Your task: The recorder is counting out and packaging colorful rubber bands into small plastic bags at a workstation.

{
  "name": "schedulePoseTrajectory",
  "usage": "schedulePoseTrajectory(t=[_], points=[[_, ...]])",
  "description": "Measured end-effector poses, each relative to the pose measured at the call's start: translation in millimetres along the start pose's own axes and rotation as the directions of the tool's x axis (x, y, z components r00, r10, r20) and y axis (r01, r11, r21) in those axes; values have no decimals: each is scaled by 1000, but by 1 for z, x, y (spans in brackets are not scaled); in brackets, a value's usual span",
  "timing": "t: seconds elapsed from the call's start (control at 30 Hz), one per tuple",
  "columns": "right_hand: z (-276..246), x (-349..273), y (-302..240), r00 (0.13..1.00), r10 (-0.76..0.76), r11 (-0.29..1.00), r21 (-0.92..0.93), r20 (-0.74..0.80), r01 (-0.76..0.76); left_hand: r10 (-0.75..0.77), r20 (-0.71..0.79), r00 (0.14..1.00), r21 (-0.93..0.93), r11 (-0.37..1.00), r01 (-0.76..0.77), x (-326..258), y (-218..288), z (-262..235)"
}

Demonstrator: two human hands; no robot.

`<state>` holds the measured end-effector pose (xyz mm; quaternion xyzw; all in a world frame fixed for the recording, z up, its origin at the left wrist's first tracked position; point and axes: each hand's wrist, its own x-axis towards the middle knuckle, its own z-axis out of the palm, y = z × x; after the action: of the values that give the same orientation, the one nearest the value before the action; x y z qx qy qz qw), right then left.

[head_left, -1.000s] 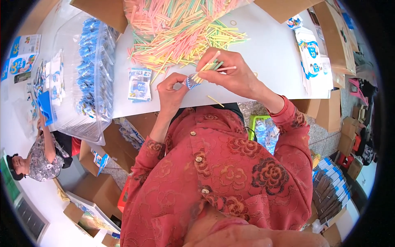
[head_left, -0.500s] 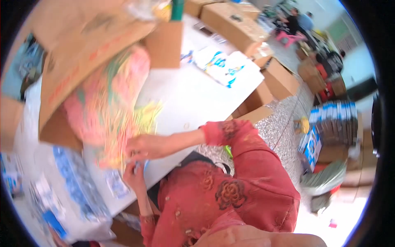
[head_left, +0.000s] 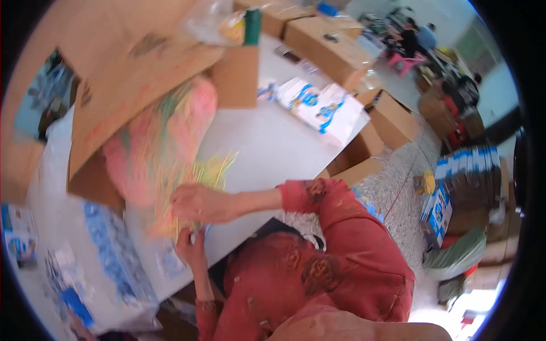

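A pile of thin pink, yellow and green strands (head_left: 151, 153) spills from a tipped cardboard box (head_left: 94, 184) onto the white table. My right hand (head_left: 205, 203) lies over the near end of the strands, fingers bent down among them; its fingertips are hidden. Just below it, my left hand (head_left: 191, 245) is raised with thumb and fingers drawn together round something small and pale that blur hides. The two hands almost meet. Loose yellow-green strands (head_left: 213, 170) fan out beyond my right hand.
Blue-and-white packaging (head_left: 324, 111) lies on the table's far right, beside open cartons (head_left: 381, 122). A long clear bag of blue items (head_left: 116, 250) lies at left. Lower left, another person's hand (head_left: 79, 328) is near a blue object (head_left: 77, 306). Flat blue-and-white boxes (head_left: 466, 165) are stacked at right.
The whole view has shifted slightly, so everything sits a little lower and to the right. My hands stay together at the strands, with the right fingers bent further into them.
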<state>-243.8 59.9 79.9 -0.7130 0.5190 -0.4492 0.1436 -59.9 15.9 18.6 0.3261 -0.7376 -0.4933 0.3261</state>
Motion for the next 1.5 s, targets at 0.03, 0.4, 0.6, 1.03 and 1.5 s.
schedulePoseTrajectory(t=[0.03,0.4,0.6,1.03,1.5], points=[[7,-1,4,1000,-21,999,-26,10,22,73,-60,996,10,997,-72,-1,-20,4],[-39,8,-29,933,284,870,350,220,-348,-1,-11,1000,-155,988,0,-1,10,7],[-31,11,-38,916,314,849,357,252,-389,1,-21,1000,-150,989,-4,-4,10,5],[-25,28,-27,865,304,820,353,400,-451,-47,2,999,-180,983,47,-1,16,0],[-21,25,-18,905,225,926,208,361,-314,-103,18,995,-237,966,104,0,14,4]])
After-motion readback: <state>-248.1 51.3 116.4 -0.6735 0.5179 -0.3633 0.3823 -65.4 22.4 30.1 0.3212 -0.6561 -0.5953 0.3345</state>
